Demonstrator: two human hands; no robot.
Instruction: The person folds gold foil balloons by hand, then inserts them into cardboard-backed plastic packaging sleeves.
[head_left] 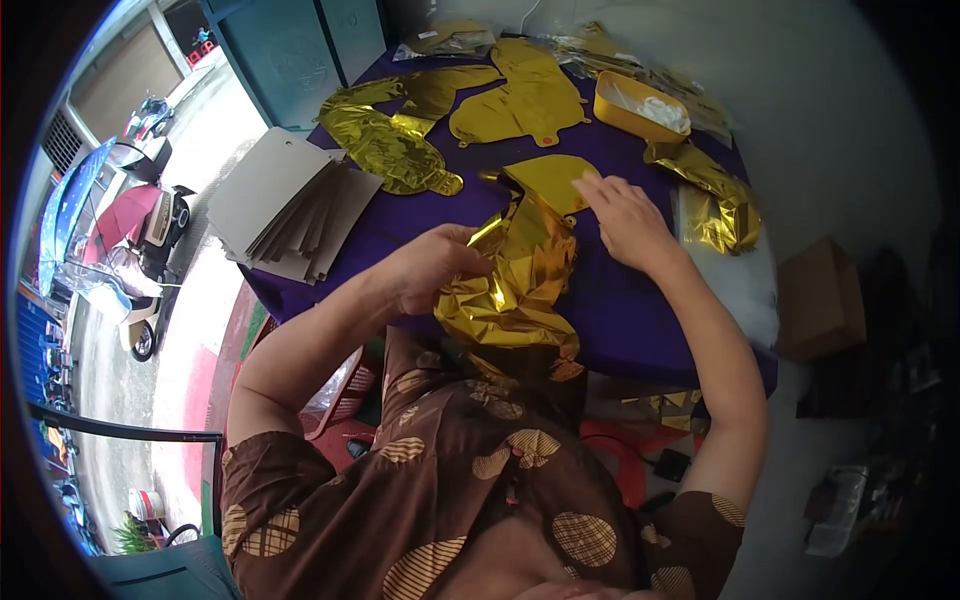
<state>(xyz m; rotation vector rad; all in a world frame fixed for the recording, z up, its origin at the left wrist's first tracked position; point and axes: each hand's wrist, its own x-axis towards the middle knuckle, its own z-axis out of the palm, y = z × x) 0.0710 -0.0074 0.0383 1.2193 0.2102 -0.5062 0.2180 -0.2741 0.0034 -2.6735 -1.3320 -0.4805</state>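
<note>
A crumpled gold foil balloon [510, 290] hangs over the near edge of the table toward my lap, its far end lying flat on the cloth. My left hand [435, 265] is closed on a fold at its left side. My right hand [628, 218] rests at the flat end's right edge, fingers extended over the foil; its thumb is hidden. Beyond my hands lie two more flat gold foil balloons, one shiny [385, 150] at the left and one smoother [520, 100] in the middle.
On the purple tablecloth [630, 320] stand a pile of grey cards [270, 200] at left and a yellow tray [640, 108] with white material at back right. Folded gold foil [725, 205] lies on clear plastic at right. A cardboard box [820, 300] is beyond the table's right edge.
</note>
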